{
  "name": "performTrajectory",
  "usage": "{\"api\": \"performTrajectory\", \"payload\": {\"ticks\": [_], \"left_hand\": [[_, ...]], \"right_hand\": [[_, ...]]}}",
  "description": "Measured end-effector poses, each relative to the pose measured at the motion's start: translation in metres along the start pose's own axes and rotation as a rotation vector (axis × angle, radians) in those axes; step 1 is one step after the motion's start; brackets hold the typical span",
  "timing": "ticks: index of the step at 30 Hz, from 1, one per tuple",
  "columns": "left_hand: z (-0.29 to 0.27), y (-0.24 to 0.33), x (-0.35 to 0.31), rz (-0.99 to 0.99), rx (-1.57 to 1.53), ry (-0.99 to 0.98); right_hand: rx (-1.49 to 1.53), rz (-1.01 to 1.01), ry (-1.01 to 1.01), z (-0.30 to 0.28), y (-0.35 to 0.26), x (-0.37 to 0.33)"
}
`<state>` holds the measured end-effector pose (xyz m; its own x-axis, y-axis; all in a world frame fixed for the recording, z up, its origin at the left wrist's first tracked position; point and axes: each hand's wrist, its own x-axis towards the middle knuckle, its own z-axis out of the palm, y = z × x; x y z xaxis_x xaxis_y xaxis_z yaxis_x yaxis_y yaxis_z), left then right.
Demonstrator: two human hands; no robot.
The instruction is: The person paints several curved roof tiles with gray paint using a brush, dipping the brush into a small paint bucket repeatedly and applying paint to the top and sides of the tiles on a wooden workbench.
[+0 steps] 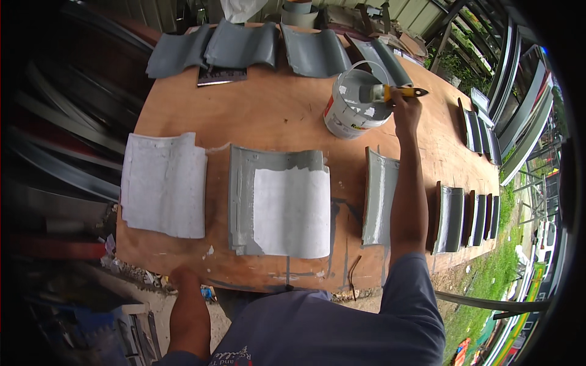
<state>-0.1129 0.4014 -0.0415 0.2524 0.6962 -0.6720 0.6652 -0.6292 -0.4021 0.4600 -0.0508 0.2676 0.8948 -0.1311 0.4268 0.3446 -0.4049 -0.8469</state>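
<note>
My right hand (406, 105) grips a paintbrush (381, 93) by its yellow and black handle. Grey-coated bristles are over the opening of a white paint bucket (347, 124) with grey paint inside and a raised wire handle. In front of me lies a curved roof tile (292, 213), grey along its top and left side and white over the rest. To its left is an all-white roof tile (163, 186). A wet-looking grey tile (379, 195) lies partly behind my right forearm. My left hand (184, 277) is at the table's near edge; its fingers cannot be made out.
Several grey tiles (244, 46) lie along the far side of the wooden table (256, 113), one over a dark flat piece (221, 75). More grey tiles (450, 216) stand along the right. A thin bent stick (353, 277) lies near the front edge. Long curved panels (67, 165) fill the left.
</note>
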Motion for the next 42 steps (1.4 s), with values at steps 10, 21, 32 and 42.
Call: {"api": "performTrajectory", "payload": {"ticks": [10, 21, 32, 42], "left_hand": [[-0.026, 0.004, -0.019, 0.021, 0.046, -0.237], [0.024, 0.000, 0.020, -0.526, -0.734, -0.243], [0.022, 0.013, 0.034, -0.761, -0.655, -0.228], [0.065, 0.005, 0.063, -0.800, -0.858, -0.211]], "right_hand": [[-0.289, 0.009, -0.273, 0.042, 0.015, 0.014], [0.145, 0.013, -0.179, 0.014, 0.011, -0.016], [0.467, 0.456, -0.369, 0.058, -0.034, -0.252], [0.039, -0.523, -0.958, 0.088, -0.036, -0.343]]}}
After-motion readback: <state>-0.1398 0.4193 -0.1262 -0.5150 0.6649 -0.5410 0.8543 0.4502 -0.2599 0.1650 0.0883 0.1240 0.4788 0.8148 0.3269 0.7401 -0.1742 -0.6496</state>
